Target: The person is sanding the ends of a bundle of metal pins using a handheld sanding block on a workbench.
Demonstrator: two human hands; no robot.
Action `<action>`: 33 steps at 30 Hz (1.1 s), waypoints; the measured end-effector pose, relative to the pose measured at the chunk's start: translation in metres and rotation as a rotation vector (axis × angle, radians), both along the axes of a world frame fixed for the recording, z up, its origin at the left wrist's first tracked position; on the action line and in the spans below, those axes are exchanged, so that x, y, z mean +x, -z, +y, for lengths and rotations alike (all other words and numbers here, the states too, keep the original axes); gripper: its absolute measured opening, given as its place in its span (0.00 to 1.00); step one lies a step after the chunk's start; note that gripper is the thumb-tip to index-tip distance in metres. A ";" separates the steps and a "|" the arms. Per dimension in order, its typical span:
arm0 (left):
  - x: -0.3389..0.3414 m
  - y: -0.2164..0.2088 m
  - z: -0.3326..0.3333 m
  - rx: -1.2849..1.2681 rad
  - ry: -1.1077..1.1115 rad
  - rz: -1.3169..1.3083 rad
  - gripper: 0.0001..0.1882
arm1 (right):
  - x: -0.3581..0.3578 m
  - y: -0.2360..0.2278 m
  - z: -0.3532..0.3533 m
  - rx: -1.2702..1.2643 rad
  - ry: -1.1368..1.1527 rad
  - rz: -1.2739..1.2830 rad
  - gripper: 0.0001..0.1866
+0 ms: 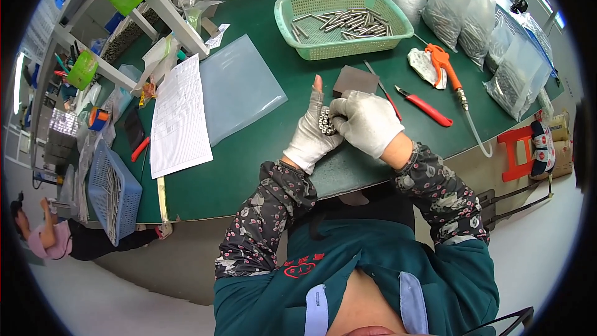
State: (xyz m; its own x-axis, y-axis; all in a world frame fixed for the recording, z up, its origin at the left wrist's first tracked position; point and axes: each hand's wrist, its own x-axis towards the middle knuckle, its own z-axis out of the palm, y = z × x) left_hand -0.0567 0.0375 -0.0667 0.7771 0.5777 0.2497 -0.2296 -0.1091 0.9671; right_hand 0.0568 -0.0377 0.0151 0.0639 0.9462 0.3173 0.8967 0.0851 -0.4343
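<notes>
In my gloved left hand (310,137) is a bundle of metal rods (326,122), their round ends facing up and its bare thumb stretched out. My right hand (368,123), also in a white glove, is closed against the right side of that bundle; what its fingertips pinch is hidden. Just beyond my hands sits a grey-brown block (357,79). Farther back, a pale green plastic basket (323,51) holds many loose metal rods (357,22). To the right of my right hand lie a red-handled cutting tool (429,109) and a thin red-handled tool (390,96).
An orange air gun (443,65) with its hose lies near a white cloth (423,67). Bags of metal parts (516,81) stand at the right edge. Left are a plastic sheet (239,90), printed paper (180,124) and a blue basket (121,174). Another person (59,233) is beyond the left edge.
</notes>
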 end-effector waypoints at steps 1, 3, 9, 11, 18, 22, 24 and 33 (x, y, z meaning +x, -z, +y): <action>-0.001 0.009 0.004 0.094 -0.023 0.037 0.57 | -0.001 -0.003 0.003 -0.022 -0.024 -0.059 0.05; 0.001 0.012 0.007 0.184 -0.042 0.072 0.56 | -0.003 -0.007 0.008 -0.062 -0.036 -0.188 0.04; 0.002 0.006 0.004 0.011 0.033 -0.054 0.55 | -0.008 -0.011 0.011 -0.107 -0.096 -0.488 0.03; 0.003 0.017 0.011 0.301 -0.051 0.243 0.57 | -0.004 -0.012 0.009 -0.080 -0.138 -0.495 0.04; -0.004 0.003 0.001 0.135 -0.095 0.114 0.55 | 0.005 -0.017 0.000 -0.042 -0.075 -0.101 0.06; -0.003 -0.007 -0.001 0.140 -0.108 0.033 0.47 | 0.016 -0.004 0.005 0.182 -0.103 0.112 0.06; -0.008 -0.005 -0.001 0.157 -0.137 0.177 0.45 | 0.025 -0.018 -0.003 0.245 -0.020 0.524 0.05; -0.004 0.001 0.002 0.198 -0.169 0.053 0.46 | 0.011 0.003 -0.004 0.107 -0.038 0.242 0.06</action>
State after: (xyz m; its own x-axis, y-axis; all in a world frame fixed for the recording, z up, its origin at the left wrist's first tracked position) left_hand -0.0611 0.0399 -0.0675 0.6886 0.6446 0.3321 -0.1411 -0.3300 0.9334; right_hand 0.0675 -0.0420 0.0123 0.1151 0.9111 0.3959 0.7632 0.1740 -0.6223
